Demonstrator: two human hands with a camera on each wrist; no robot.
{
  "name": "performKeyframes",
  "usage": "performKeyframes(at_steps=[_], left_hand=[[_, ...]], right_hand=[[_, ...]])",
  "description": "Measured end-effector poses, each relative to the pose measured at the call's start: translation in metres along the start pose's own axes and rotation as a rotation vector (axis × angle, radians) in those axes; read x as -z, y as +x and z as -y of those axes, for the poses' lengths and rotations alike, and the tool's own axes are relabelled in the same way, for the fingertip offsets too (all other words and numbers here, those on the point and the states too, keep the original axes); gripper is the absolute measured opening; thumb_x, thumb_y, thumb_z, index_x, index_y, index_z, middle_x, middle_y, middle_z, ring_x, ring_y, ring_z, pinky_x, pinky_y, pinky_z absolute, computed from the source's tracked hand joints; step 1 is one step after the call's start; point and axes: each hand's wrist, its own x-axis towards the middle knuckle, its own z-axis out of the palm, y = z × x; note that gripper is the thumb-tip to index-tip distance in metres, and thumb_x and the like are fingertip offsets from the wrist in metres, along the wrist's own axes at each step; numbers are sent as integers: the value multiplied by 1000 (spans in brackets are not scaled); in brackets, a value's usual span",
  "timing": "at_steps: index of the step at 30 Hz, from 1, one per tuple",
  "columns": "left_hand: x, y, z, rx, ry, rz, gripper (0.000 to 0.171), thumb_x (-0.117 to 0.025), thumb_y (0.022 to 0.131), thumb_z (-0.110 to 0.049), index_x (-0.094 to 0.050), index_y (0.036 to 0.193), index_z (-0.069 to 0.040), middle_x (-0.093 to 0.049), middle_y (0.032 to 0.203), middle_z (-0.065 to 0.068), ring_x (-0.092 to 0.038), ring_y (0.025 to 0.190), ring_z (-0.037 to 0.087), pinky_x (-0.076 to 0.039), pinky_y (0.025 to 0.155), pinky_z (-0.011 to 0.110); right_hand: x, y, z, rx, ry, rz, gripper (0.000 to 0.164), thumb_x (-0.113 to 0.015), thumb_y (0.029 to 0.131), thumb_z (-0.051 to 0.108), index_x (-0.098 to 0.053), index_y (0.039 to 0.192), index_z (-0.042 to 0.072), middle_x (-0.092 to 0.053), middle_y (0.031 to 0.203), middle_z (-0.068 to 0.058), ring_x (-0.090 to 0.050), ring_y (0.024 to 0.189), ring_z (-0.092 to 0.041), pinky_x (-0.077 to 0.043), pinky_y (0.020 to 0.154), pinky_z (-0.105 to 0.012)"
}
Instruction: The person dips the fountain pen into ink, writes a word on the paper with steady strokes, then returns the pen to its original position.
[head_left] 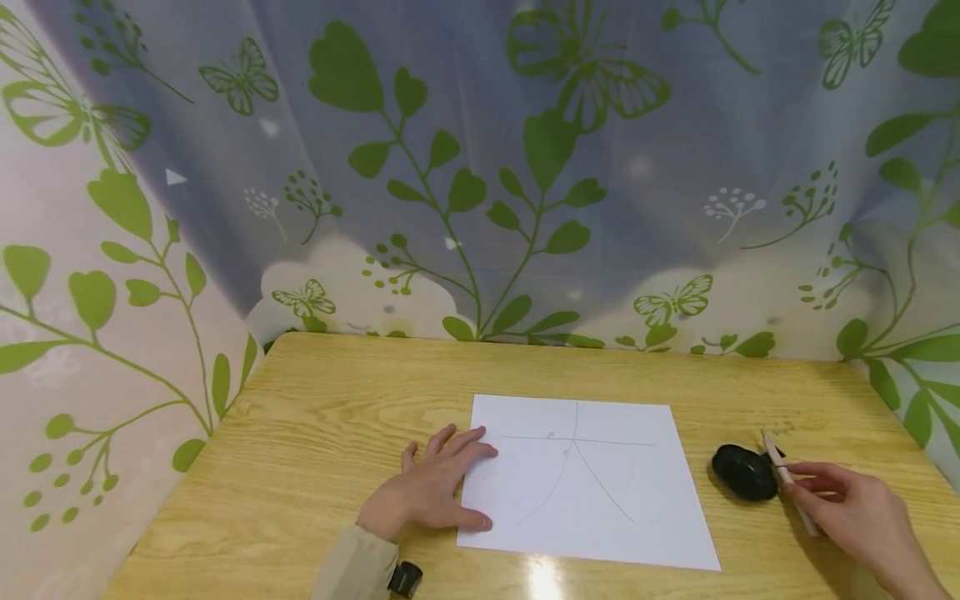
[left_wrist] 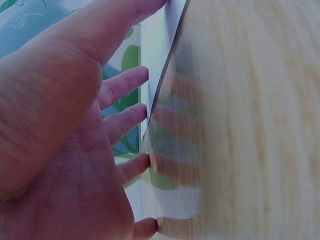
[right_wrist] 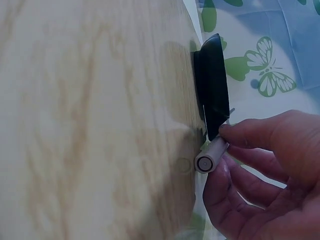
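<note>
On the table lies a white sheet of paper (head_left: 660,500) bearing thin drawn lines: one upright, one crosswise and two slanting outward below. My left hand (head_left: 435,492) rests at its left edge, fingers spread, with some fingertips on the sheet. In the left wrist view, the fingertips of that hand (left_wrist: 55,150) meet the paper and tabletop. To the right of the sheet, my right hand (head_left: 855,504) pinches a pale pen (head_left: 777,464) between thumb and fingers. The pen's round end (right_wrist: 205,163) faces the right wrist camera. Right beside the pen sits a glossy black rounded object (head_left: 744,472).
The wood-grain table (head_left: 300,450) reflects light at its front edge. Behind it and on both sides hangs a curtain (head_left: 480,167) with green leaves and butterflies. A black wrist device (head_left: 406,578) shows by the left sleeve (head_left: 356,562).
</note>
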Motion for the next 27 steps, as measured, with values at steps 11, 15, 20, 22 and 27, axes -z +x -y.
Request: performKeyframes(at_steps=[11, 15, 20, 22, 27], left_hand=[[-1, -2, -4, 6, 1, 7, 81, -81, 79, -53, -45, 148, -30, -24, 171, -3, -15, 157, 41, -12, 108, 84], [0, -2, -4, 0, 2, 4, 82, -81, 80, -53, -44, 149, -30, -23, 171, -3, -14, 157, 41, -12, 109, 84], [1, -2, -3, -1, 2, 13, 83, -81, 80, -54, -43, 151, -30, -22, 171, -3, -14, 158, 41, -12, 109, 84], [1, -3, -3, 2, 5, 18, 84, -80, 81, -55, -42, 151, -30, -21, 172, -3, -14, 158, 40, -11, 109, 84], [1, -3, -1, 3, 1, 20, 83, -79, 82, -55, -42, 152, -30, -19, 173, -4, -13, 158, 39, -9, 110, 84]], right_hand=[[2, 1, -3, -16, -14, 44, 45, -70, 96, 30, -68, 121, -7, -76, 97, -19, -74, 79, -30, -47, 59, -25], [2, 1, -6, -32, 3, 31, 48, -70, 96, 32, -67, 123, -8, -76, 98, -20, -75, 79, -29, -47, 56, -23], [6, 0, -7, -30, 5, 12, 50, -65, 99, 36, -67, 123, -7, -76, 99, -21, -74, 74, -22, -50, 57, -27], [7, -2, -6, -23, 1, -1, 49, -63, 100, 38, -67, 123, -6, -77, 99, -19, -71, 70, -13, -50, 57, -28], [10, -6, -1, -16, 7, -40, 47, -61, 101, 39, -70, 122, -1, -78, 100, -18, -63, 65, 4, -51, 61, -32]])
